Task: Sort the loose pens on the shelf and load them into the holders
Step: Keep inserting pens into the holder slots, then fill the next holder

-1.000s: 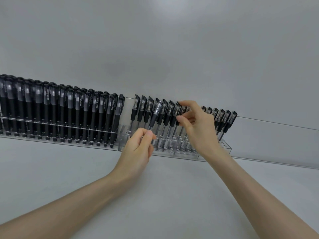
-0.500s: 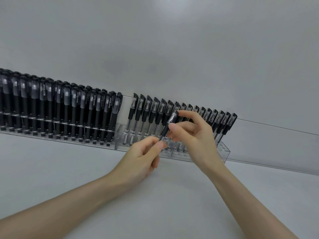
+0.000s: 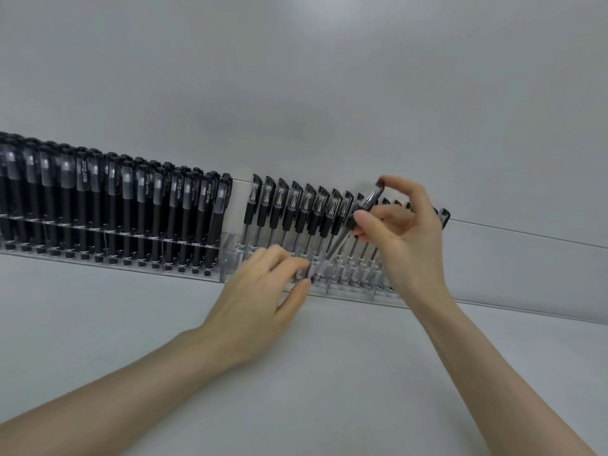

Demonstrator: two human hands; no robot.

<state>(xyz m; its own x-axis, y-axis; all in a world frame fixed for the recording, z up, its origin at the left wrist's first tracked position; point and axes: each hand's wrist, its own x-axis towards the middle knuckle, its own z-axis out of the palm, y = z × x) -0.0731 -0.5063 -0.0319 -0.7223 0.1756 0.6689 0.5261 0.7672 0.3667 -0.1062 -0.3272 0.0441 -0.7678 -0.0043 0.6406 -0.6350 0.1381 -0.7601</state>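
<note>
The pen [image 3: 371, 201] being handled sits tilted in front of the right-hand holder [image 3: 230, 258]. Its black cap is up and to the right, and its clear barrel slants down and to the left across the standing pens. The right hand [image 3: 408, 238] grips it at the cap end: the thumb presses the lower part of the cap from the near side against a curled finger behind, and the index finger arches over to touch the cap's top. The pen's lower end comes down at the front edge of the holder, between the index fingertip and thumb tip of the left hand [image 3: 260, 301]. That hand lies low, knuckles up and fingers bent towards the holder. The spot is blurred, so I cannot tell whether those fingers pinch the pen or only lie beside it.

Behind the pen, a row of clear-barrelled pens [image 3: 289, 209] with black caps stands upright in the slots of the clear holder, partly hidden by the right hand. To the left, touching it end to end, a second clear holder [image 3: 98, 256] carries a dense row of matte black pens [image 3: 131, 199]. Both holders stand at the back of a plain grey shelf [image 3: 329, 373], against a grey wall [image 3: 296, 77]. Both bare forearms reach in from the near edge.
</note>
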